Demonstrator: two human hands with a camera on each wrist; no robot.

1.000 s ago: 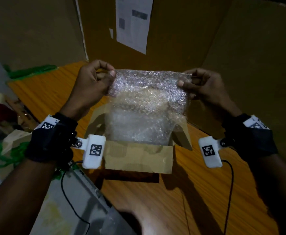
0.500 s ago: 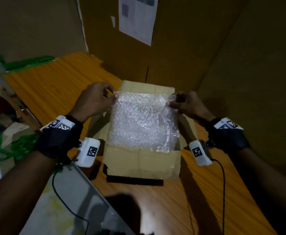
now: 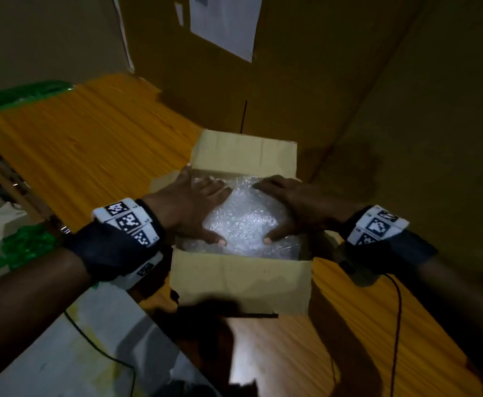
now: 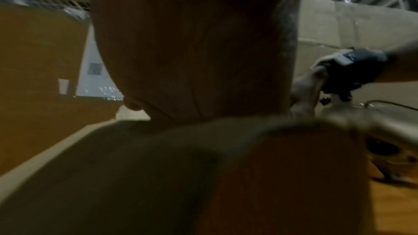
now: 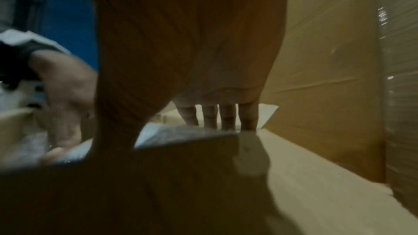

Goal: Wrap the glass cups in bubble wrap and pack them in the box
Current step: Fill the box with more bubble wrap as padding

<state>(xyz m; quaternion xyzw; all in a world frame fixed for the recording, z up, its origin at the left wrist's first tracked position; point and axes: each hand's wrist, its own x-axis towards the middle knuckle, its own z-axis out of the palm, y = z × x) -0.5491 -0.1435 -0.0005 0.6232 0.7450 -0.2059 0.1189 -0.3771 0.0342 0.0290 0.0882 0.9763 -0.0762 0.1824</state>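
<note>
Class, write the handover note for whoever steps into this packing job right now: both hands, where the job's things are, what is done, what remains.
Left hand: flat, fingers spread, pressing on the bubble wrap inside the box.
Right hand: likewise flat on the wrap, thumb toward the near side.
Box: open on the wooden table, flaps up; the wrap fills its opening.
Done: a bubble wrap layer is in the box and being pressed down.
Cannot tell: no glass cups are visible; whether any lie under the wrap is hidden.
Left: confirm the cups are wrapped and inside, then close the flaps.
</note>
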